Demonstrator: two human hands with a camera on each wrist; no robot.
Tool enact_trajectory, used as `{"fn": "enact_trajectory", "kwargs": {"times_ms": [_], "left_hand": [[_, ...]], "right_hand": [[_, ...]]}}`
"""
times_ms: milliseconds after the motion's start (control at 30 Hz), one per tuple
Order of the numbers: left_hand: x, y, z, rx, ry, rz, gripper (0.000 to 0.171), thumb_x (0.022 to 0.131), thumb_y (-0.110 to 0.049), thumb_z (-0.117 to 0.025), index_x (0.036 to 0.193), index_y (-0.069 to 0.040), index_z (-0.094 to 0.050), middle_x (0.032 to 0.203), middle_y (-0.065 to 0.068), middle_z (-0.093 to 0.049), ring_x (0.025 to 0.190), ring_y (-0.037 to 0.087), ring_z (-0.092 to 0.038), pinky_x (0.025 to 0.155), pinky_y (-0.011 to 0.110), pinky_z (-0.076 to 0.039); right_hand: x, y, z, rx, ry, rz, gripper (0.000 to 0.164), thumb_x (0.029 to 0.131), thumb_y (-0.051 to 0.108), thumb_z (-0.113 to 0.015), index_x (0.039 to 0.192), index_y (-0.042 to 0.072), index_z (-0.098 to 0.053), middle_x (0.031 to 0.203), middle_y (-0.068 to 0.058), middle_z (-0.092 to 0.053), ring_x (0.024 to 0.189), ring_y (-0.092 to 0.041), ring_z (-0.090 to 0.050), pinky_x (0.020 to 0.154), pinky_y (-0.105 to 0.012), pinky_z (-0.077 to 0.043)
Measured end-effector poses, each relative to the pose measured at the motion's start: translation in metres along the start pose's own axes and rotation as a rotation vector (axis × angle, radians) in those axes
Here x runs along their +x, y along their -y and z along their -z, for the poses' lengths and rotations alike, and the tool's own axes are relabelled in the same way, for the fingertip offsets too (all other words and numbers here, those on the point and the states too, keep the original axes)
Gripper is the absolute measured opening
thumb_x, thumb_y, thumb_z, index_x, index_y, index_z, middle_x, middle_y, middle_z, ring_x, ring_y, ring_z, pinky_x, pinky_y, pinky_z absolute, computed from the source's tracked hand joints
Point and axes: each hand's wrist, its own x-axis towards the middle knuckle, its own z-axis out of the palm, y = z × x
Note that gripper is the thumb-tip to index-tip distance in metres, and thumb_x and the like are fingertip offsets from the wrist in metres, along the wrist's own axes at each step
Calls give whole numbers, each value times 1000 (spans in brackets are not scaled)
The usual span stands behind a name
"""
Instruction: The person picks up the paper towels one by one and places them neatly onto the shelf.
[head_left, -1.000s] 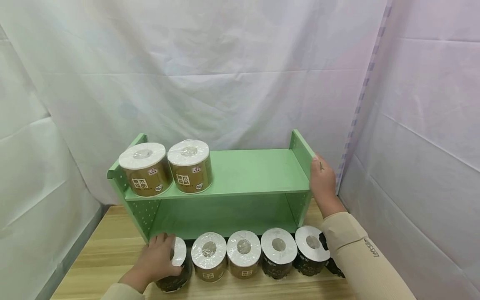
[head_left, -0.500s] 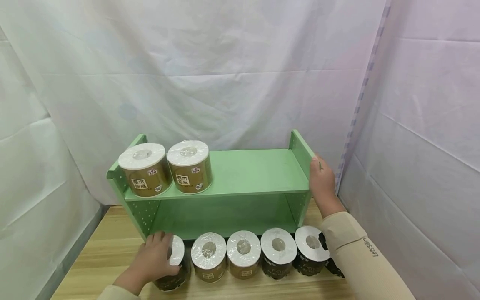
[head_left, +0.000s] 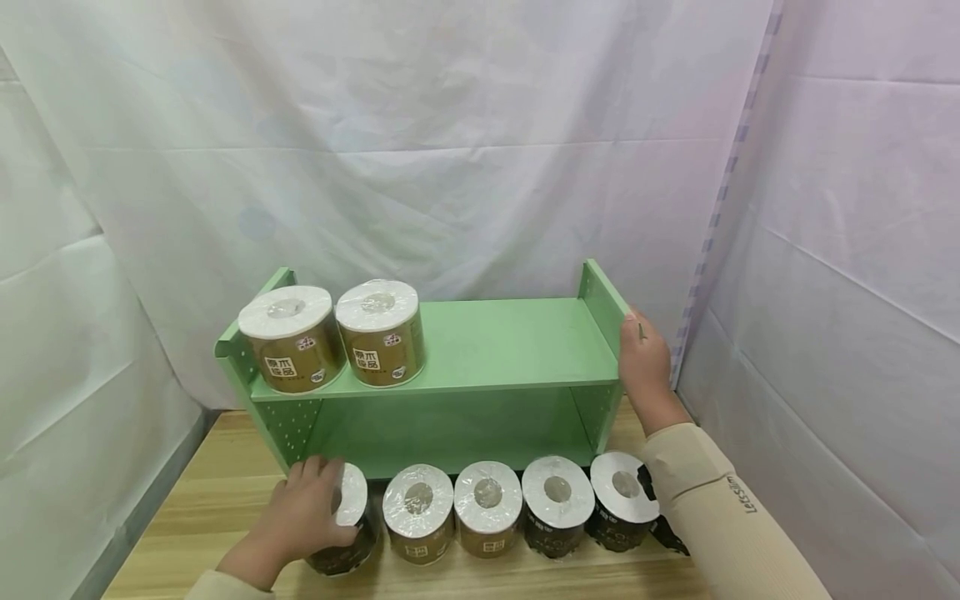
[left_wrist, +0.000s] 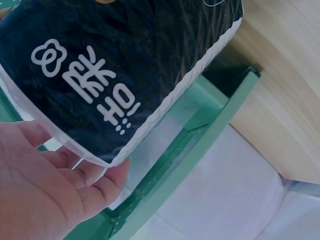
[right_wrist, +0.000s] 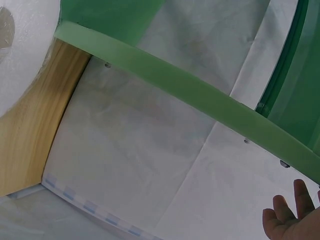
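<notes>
My left hand (head_left: 296, 512) grips a black-wrapped toilet roll (head_left: 348, 542) at the left end of the front row. In the left wrist view its fingers curl behind the white rim of that toilet roll (left_wrist: 100, 95), which has white lettering. My right hand (head_left: 645, 358) rests at the outer front edge of the green shelf's right side panel (head_left: 603, 304). In the right wrist view, the fingers (right_wrist: 302, 200) are loosely bent, below the green panel (right_wrist: 200, 97); whether they touch it is unclear there. Two gold-wrapped toilet rolls (head_left: 296, 362) (head_left: 386, 358) stand upright on the upper shelf's left.
Beside the held roll, two gold rolls (head_left: 417, 504) (head_left: 487, 500) and two black rolls (head_left: 557, 500) (head_left: 621, 492) stand upright before the green shelf (head_left: 517, 342). Another black wrapper (head_left: 667, 533) is partly hidden by my right sleeve. White cloth (head_left: 480, 150) surrounds the wooden table (head_left: 202, 492).
My left hand and the black toilet roll have shifted slightly left and away from me, towards the shelf. My right hand and the other rolls stay where they were.
</notes>
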Motion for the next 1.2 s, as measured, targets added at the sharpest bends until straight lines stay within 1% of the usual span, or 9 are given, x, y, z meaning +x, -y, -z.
{"fn": "enact_trajectory", "kwargs": {"times_ms": [200,600,833,1067,1200], "left_hand": [[1,-4,8,1,-10,-8,90,46,-41,-80,120,4,-55,108,20,-53,102,42,-50,78,61,-47],[1,-14,27,18,-13,-34,90,46,-41,-81,121,4,-56,112,23,-53,103,45,-51,77,61,-47],[1,-18,35,38,-47,-69,91,46,-42,-81,120,4,-57,110,22,-54,101,44,-51,77,61,-48],[5,-23,42,44,-30,-89,90,47,-43,-81,120,3,-56,111,23,-54,101,43,-51,77,60,-48],[7,-26,48,46,-40,-108,88,47,-42,-81,119,3,-56,111,23,-54,101,43,-51,77,60,-48]], "right_hand": [[1,-1,-1,-7,-17,-2,57,101,39,-25,145,8,-43,147,-16,-42,135,-36,-38,111,-52,-30],[-1,0,-1,-4,-10,-11,57,101,39,-25,146,9,-43,147,-17,-42,134,-36,-39,109,-53,-31],[-1,1,-1,-7,-8,-9,57,101,39,-24,145,7,-43,148,-17,-42,134,-37,-39,110,-53,-30],[-1,2,0,6,-6,-10,57,101,38,-24,146,7,-42,148,-17,-41,135,-36,-38,110,-53,-30],[-1,1,0,-3,-1,-12,57,101,39,-24,146,8,-42,148,-16,-41,135,-36,-38,110,-52,-30]]}}
